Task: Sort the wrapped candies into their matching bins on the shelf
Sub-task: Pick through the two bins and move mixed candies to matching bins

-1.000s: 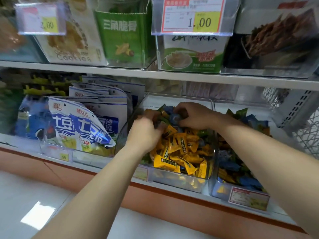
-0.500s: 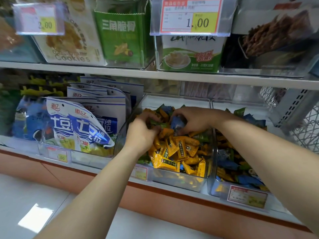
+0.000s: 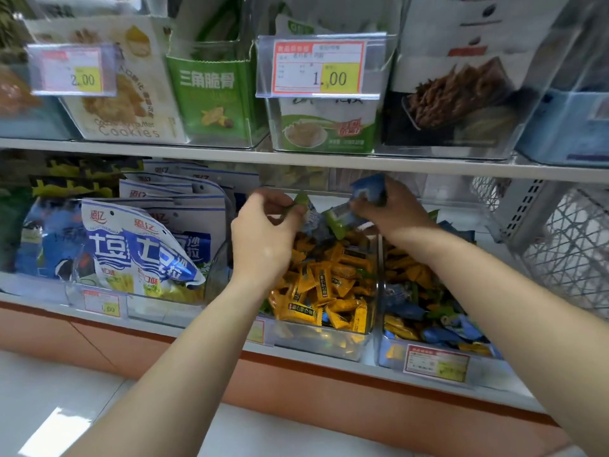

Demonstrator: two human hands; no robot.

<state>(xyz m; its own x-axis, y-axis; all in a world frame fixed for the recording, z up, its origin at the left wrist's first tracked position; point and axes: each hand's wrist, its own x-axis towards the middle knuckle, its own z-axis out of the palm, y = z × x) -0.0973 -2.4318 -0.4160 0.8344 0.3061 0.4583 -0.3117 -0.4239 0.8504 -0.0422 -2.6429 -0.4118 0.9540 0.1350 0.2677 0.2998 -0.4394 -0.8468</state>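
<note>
On the lower shelf [image 3: 507, 385], above the back of the middle clear bin [image 3: 316, 341], both hands are held raised. A green-wrapped candy [image 3: 301, 201] is pinched betw. thumb & fingertips of the L hand [image 3: 263, 235], clear of the pile. A blue-wrapped candy [image 3: 367, 189] is gripped in the curled fingers of the R hand [image 3: 393, 211], up near the edge of the upper shelf board [image 3: 329, 161]. A 2nd green candy [image 3: 339, 219] is seen just below the R fingers; whether it's gripped or loose can't be told.

The middle bin is filled mostly w/ yellow-wrapped candies [image 3: 326, 285], w/ a few blue & green ones at the back under the hands. In the right clear bin [image 3: 392, 354], set right beside the middle one, mixed candies [image 3: 428, 315] in blue, yellow & green are piled; a red-framed price label [image 3: 436, 362] is fixed to its front.

To the left, blue-and-white snack bags [image 3: 141, 255] are stood in another clear bin, the front one tilted fwd. Up top, a cookies bag [image 3: 128, 100] & a green pack [image 3: 214, 90] are stood in clear bins, w/ a 2.00 price tag [image 3: 72, 69] & a 1.00 price tag [image 3: 318, 67] clipped in front. White wire mesh [image 3: 566, 242] is seen at far right.
</note>
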